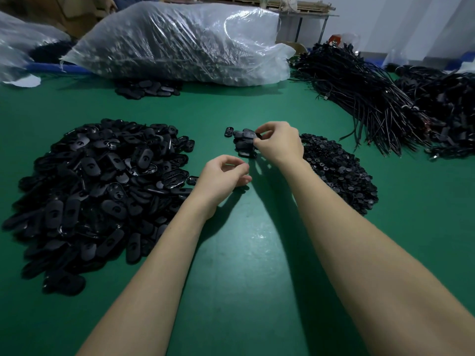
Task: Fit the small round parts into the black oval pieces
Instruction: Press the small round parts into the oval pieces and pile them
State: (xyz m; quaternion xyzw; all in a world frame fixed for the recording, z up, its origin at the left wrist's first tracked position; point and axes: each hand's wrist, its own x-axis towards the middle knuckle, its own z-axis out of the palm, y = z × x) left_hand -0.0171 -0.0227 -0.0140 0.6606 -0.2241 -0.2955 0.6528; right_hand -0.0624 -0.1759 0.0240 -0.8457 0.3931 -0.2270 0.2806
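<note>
Gleaming black oval pieces (102, 186), heaped, glossy

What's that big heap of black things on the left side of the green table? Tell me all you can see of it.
The big heap is a loose mound of flat black oval pieces that look like moulded plastic, some glossy, many with a small opening. They lie jumbled at all angles on the green table, left of the left hand, which hovers by its edge with fingers loosely curled.
</note>
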